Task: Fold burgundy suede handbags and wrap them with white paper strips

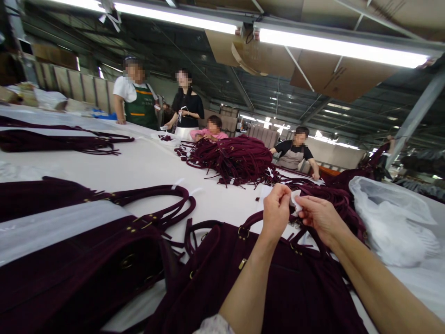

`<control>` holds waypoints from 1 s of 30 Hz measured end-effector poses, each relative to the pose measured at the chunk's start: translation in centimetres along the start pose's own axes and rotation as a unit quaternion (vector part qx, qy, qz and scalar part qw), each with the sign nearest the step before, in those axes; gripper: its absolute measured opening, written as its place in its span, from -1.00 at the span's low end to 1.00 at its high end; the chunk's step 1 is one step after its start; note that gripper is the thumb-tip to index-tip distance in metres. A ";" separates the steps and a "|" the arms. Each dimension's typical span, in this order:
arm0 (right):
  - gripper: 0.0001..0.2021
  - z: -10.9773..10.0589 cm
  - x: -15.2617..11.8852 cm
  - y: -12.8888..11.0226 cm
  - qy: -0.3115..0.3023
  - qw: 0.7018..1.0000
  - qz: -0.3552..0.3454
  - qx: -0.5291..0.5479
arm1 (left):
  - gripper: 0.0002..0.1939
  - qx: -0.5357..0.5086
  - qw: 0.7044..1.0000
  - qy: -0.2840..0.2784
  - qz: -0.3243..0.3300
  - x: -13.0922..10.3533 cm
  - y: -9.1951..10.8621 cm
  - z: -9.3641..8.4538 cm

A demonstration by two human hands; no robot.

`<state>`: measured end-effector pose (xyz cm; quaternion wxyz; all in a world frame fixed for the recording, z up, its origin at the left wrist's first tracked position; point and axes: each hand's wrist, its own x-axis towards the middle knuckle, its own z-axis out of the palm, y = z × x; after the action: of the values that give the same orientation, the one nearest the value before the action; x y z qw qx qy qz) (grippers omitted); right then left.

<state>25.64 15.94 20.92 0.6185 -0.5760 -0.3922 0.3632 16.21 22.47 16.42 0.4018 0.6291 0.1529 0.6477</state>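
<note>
My left hand (276, 208) and my right hand (318, 214) meet above a dark maroon handbag (264, 283) that lies on the white table (146, 164) in front of me. Both pinch a small white piece (295, 200), which looks like a tag or sticker, between their fingertips. The bag's handle (208, 227) with gold rings curves out to the left of my hands. What the white piece is attached to is hidden by my fingers.
More maroon bags (79, 260) lie at the near left, with white wrapping across them. A heap of maroon straps (232, 157) sits mid-table. A clear plastic bag (392, 218) lies at the right. Several people stand or sit at the table's far side.
</note>
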 end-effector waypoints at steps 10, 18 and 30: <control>-0.69 0.2 0.2 1.0 0.039 0.998 -0.057 -0.004 | -0.90 0.016 1.000 -0.021 0.000 -0.1 0.0 0.1; -0.67 0.1 0.4 0.6 0.013 0.997 -0.059 -0.039 | -0.95 -0.029 0.999 -0.014 -0.019 -0.1 -0.4 0.2; -0.66 0.4 1.3 0.9 0.011 0.998 -0.054 0.008 | -0.91 0.046 0.998 -0.035 0.013 -0.2 0.0 -0.4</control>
<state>25.85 17.31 20.11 0.6461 -0.5527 -0.4133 0.3261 15.83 22.50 16.20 0.3693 0.6707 0.1604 0.6229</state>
